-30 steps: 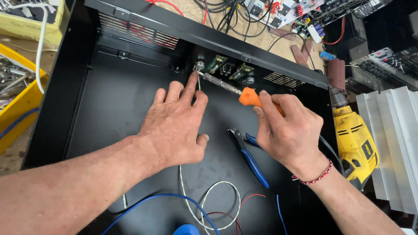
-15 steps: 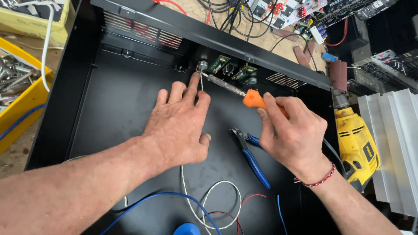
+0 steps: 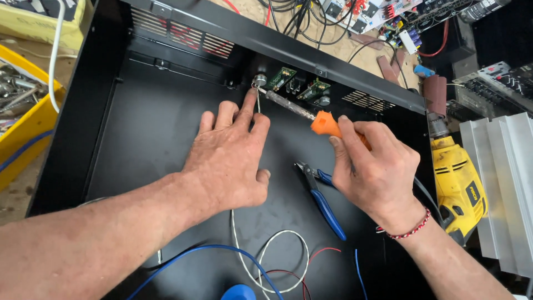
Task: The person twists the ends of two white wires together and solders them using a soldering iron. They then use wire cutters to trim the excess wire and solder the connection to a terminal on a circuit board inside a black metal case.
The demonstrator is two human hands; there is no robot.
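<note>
The right hand [image 3: 377, 166] has its grip closed around the orange handle of a soldering iron [image 3: 327, 123] — the iron's long axis runs up and to the left from that hand, its dark metal shaft ending at a round silver terminal [image 3: 260, 81] on the back wall of the black metal chassis [image 3: 139, 139]. The left hand [image 3: 230, 161] lies flat and spread on the chassis floor, holding nothing, its index fingertip pressing a thin white wire [image 3: 257, 103] just below the same terminal; so the left hand is the nearer one to the joint. Right of the terminal stand two small green circuit boards [image 3: 283, 78]. Blue-handled cutters [image 3: 319, 197] lie on the floor between the hands. Outside the chassis — a yellow drill [image 3: 458, 183] to the right, a yellow parts bin [image 3: 22, 122] at the left.
</note>
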